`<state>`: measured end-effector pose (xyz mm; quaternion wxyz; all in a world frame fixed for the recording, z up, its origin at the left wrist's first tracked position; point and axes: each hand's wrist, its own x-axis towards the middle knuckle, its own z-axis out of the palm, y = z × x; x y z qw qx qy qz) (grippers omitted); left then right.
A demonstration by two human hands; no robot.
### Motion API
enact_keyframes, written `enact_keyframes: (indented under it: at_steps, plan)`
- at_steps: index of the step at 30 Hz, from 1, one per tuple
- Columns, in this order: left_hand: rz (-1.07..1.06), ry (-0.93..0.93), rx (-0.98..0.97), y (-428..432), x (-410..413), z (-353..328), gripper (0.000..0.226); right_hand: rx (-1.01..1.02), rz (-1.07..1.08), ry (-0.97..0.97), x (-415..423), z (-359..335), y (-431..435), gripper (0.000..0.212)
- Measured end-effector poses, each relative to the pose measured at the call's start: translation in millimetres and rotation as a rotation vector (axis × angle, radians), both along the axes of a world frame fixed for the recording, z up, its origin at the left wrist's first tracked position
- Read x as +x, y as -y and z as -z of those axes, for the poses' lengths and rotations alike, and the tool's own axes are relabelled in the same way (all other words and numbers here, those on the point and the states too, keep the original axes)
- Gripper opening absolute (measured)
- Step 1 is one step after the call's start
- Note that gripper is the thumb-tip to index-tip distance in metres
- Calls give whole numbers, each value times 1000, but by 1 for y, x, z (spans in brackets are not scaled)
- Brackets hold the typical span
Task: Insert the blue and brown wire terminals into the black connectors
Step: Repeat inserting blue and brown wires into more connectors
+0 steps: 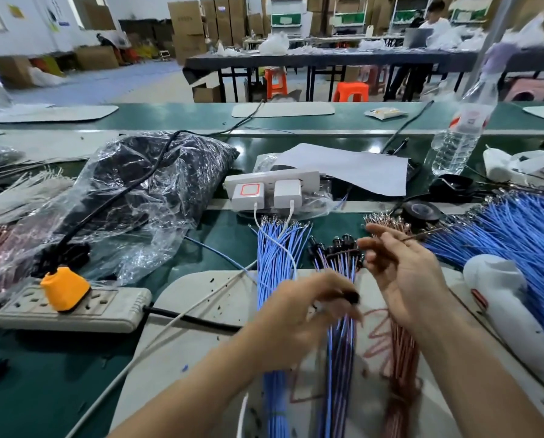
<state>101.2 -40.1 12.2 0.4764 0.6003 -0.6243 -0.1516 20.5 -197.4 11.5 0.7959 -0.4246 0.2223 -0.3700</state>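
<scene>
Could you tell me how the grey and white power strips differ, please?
The grey power strip carries one orange plug; the white power strip carries two white chargers. The grey strip lies nearer the camera than the white. Both lie on the green bench.

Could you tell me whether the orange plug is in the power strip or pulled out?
In: the orange plug sits flush on the grey power strip, with no prongs showing.

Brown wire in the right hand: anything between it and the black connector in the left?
Nothing visible. The right hand pinches the brown wire, the left hand holds the black connector, and only a bare gap shows between them. Blur hides the terminal.
</scene>
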Motion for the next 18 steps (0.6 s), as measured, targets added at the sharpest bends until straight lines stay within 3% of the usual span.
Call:
enact_keyframes:
  at_steps: [4,10,18]
  plan:
    - [-323,-130,-131,5,25,8,25,-299,112,17,-2,-10,-16,25]
    - [-340,-55,-38,8,27,15,38,-771,198,30,-4,-16,-47,24]
    - [-344,-49,-48,7,27,15,42,-963,209,3,-2,-14,-57,30]
